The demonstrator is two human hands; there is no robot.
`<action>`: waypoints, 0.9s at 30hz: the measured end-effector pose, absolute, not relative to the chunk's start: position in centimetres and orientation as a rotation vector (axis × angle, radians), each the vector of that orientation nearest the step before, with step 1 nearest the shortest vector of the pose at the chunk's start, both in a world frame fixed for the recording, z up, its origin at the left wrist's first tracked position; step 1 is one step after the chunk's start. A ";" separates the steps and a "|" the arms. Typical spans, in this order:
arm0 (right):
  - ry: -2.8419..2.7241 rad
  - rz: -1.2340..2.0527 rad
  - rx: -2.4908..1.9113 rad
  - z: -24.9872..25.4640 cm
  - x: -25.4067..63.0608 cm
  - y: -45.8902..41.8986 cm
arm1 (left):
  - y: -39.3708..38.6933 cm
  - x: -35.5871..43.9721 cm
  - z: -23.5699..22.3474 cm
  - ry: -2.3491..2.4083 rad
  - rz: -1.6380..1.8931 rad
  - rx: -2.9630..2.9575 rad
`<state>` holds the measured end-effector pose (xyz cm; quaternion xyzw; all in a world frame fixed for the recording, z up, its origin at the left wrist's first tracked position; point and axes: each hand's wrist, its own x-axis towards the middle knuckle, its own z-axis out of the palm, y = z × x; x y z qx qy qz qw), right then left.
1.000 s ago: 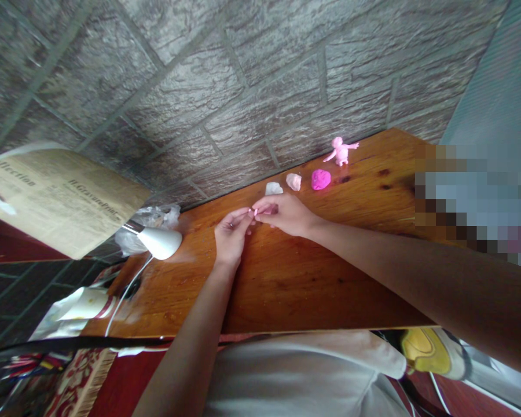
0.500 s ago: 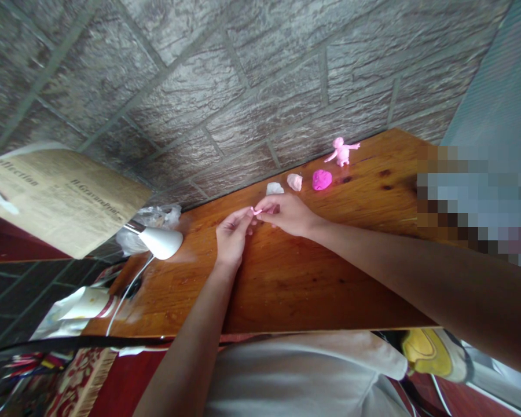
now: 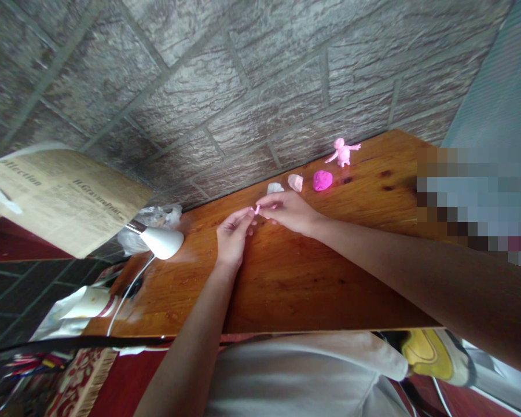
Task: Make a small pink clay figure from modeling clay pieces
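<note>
A thin, small piece of pink modelling clay sits between the fingertips of my two hands, above the table. My left hand pinches its left end. From the other side, my right hand closes thumb and fingers on it, hiding part of it. Just behind the right hand lies a white lump of clay, partly covered by that hand. Further right are a pale pink lump and a bright magenta lump. A pink clay figure with outstretched arms stands near the wall.
The wooden table meets a stone-patterned wall at the back. To the left stand a white lamp with a cord, a crumpled plastic bag and a paper cup. A printed paper sheet hangs at far left.
The small pink clay piece has turned from lying bent and nearly level to standing more upright between the fingertips. My right hand has shifted slightly; my left hand stays nearly still.
</note>
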<state>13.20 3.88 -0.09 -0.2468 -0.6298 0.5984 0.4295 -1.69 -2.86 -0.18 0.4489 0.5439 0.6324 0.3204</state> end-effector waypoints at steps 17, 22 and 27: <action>-1.637 1.518 -0.495 -0.3 13.3 3.9 | -3.1 -1.7 0.1 1.399 1.639 1.152; -1.673 1.502 -0.447 -0.4 13.4 3.9 | -3.1 -1.7 0.2 1.388 1.606 1.155; -1.678 1.497 -0.450 -0.4 13.4 4.0 | -3.2 -1.6 0.2 1.348 1.598 1.161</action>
